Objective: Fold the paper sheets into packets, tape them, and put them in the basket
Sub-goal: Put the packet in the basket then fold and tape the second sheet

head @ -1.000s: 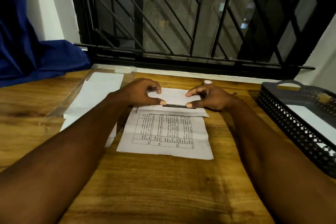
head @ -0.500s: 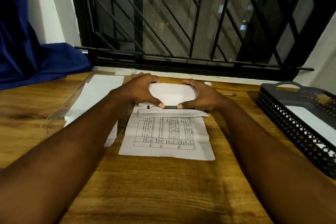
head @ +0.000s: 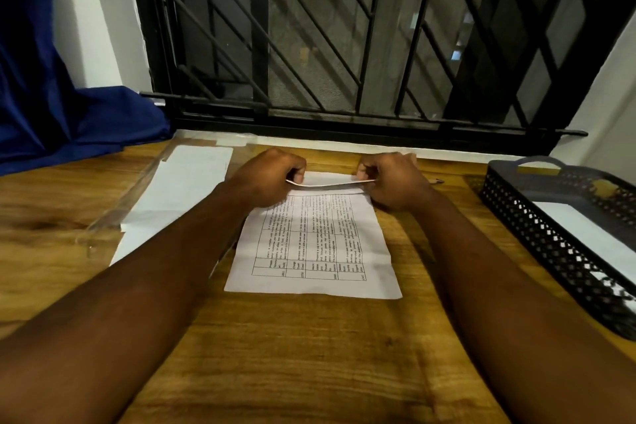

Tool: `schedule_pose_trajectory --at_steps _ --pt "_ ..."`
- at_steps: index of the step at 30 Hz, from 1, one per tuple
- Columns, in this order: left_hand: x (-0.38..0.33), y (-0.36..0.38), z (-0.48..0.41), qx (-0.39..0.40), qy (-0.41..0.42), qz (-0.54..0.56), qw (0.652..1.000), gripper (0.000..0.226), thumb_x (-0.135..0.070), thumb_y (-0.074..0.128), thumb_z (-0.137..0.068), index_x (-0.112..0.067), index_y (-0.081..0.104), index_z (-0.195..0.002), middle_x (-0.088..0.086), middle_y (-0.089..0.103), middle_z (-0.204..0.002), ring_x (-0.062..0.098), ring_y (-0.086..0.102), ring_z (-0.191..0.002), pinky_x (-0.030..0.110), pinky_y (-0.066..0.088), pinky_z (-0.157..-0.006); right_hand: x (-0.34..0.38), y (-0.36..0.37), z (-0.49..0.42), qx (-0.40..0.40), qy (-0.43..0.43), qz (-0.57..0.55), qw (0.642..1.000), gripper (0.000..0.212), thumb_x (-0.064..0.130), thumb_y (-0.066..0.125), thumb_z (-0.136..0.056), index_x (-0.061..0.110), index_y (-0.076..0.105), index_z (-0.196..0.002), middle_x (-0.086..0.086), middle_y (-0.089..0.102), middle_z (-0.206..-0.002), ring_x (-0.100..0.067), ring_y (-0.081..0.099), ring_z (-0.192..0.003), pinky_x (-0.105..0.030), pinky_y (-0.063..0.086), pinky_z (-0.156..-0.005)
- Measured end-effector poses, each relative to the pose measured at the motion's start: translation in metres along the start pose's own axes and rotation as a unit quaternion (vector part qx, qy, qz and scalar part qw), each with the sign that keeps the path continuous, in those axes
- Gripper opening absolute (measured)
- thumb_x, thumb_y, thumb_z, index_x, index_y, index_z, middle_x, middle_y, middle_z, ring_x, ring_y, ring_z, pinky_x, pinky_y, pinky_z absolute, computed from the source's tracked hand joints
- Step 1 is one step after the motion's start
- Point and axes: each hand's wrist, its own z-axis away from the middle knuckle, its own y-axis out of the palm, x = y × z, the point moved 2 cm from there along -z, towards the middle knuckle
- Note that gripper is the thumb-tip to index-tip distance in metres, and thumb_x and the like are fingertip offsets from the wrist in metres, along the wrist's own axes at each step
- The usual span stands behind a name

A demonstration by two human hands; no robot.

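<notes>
Wooden table [head: 309, 354] beneath printed sheet [head: 309, 251], grain showing on every side of it. Black window grille [head: 344, 45] beyond the sheet's far edge, upright behind the table. Blue cloth [head: 51, 107] to far left of the sheet, draped down to the table edge. Dark perforated basket [head: 537, 227] well to right of the sheet, apart from it; white paper [head: 592, 234] lying inside. Stack of blank sheets [head: 186, 182] just left of the printed sheet, partly under the left forearm.

Printed sheet flat on the table between both forearms, text grid facing up, far edge lifted and turned back toward the near side. Left hand [head: 268, 179] at the sheet's far-left corner, fingers curled, pinching the lifted edge. Right hand [head: 395, 182] at the far-right corner, likewise curled and pinching the same edge. Lifted edge sagging slightly between the two hands.
</notes>
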Motion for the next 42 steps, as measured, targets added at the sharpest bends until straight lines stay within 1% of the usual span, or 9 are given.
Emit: schedule_pose_trajectory --at_steps 6,8,11,14,17,21,27,36,42 --pt "0.001 0.008 0.004 0.052 0.009 0.065 0.996 0.015 -0.036 0.074 -0.083 -0.029 0.062 -0.089 -0.006 0.07 -0.099 0.015 0.064 -0.094 0.047 0.059 -0.083 0.014 0.008 0.0 0.093 0.024 -0.087 0.992 0.043 0.018 0.073 -0.087 0.023 0.071 -0.129 0.005 0.068 -0.129 -0.013 0.061 -0.118 -0.026 0.049 -0.086" --pt "0.0 0.013 0.005 0.057 -0.001 0.078 0.995 0.02 -0.044 0.068 -0.086 -0.028 0.058 -0.092 -0.003 0.069 -0.107 0.019 0.063 -0.099 0.048 0.058 -0.085 0.032 0.014 0.001 0.103 0.015 -0.08 0.991 0.054 0.032 0.065 -0.096 0.022 0.058 -0.148 0.001 0.054 -0.152 -0.018 0.049 -0.139 -0.035 0.045 -0.106" --pt "-0.001 0.021 0.004 0.072 -0.013 0.103 0.992 0.025 -0.042 0.055 -0.099 -0.031 0.056 -0.121 -0.001 0.064 -0.13 0.021 0.059 -0.112 0.044 0.051 -0.095 0.063 0.034 0.006 0.179 -0.002 -0.045 0.983 0.061 0.042 0.041 -0.11 0.024 0.028 -0.167 0.001 0.021 -0.175 -0.02 0.015 -0.162 -0.051 0.011 -0.131" --pt "0.0 0.027 0.005 0.098 -0.029 0.068 0.992 0.052 -0.045 0.037 -0.11 -0.027 0.034 -0.159 -0.002 0.037 -0.164 0.021 0.036 -0.148 0.042 0.028 -0.121 0.074 0.048 0.004 0.193 -0.01 -0.016 0.981 0.061 0.045 0.024 -0.114 0.024 0.01 -0.17 0.001 0.004 -0.178 -0.016 0.001 -0.163 -0.053 -0.004 -0.13" --pt "0.005 0.033 0.004 0.145 -0.032 -0.017 0.989 0.056 -0.043 0.024 -0.112 -0.025 0.019 -0.165 -0.002 0.012 -0.173 0.015 0.009 -0.159 0.039 0.004 -0.127 0.072 0.051 -0.002 0.208 -0.003 0.011 0.978 0.063 0.049 0.016 -0.114 0.024 0.005 -0.17 0.002 -0.002 -0.178 -0.015 -0.004 -0.163 -0.051 -0.005 -0.131" --pt "0.004 0.031 0.004 0.173 -0.038 -0.048 0.983 0.061 -0.048 0.018 -0.111 -0.023 0.009 -0.166 -0.002 -0.001 -0.173 0.014 -0.004 -0.159 0.042 -0.004 -0.128 0.058 0.052 -0.001 0.207 0.032 0.02 0.978 0.064 0.052 0.015 -0.113 0.027 0.004 -0.17 0.003 -0.005 -0.178 -0.017 -0.006 -0.163 -0.053 -0.006 -0.13" --pt "0.01 0.034 0.001 0.177 -0.097 -0.078 0.976 0.068 -0.055 0.013 -0.109 -0.02 0.002 -0.166 0.0 -0.01 -0.173 0.018 -0.01 -0.159 0.049 -0.009 -0.127 0.014 0.05 0.002 0.146 0.183 0.044 0.971 0.07 0.059 0.017 -0.11 0.024 0.008 -0.17 -0.001 -0.002 -0.178 -0.025 -0.004 -0.164 -0.061 -0.006 -0.128" --pt "0.01 0.037 0.0 0.176 -0.101 -0.085 0.976 0.069 -0.055 0.012 -0.109 -0.018 0.0 -0.166 0.003 -0.01 -0.173 0.022 -0.01 -0.159 0.049 -0.007 -0.127 0.009 0.056 -0.001 0.125 0.195 0.023 0.973 0.07 0.057 0.019 -0.11 0.022 0.01 -0.17 -0.003 0.0 -0.178 -0.027 -0.001 -0.164 -0.061 -0.002 -0.129" --pt "0.012 0.028 0.003 0.149 -0.102 -0.067 0.981 0.076 -0.064 0.021 -0.105 -0.02 0.011 -0.165 0.001 0.003 -0.173 0.021 0.003 -0.16 0.048 0.004 -0.129 0.015 0.047 0.009 -0.006 0.167 0.034 0.985 0.054 0.058 0.045 -0.102 0.022 0.058 -0.139 -0.006 0.058 -0.148 -0.03 0.05 -0.139 -0.06 0.029 -0.118"
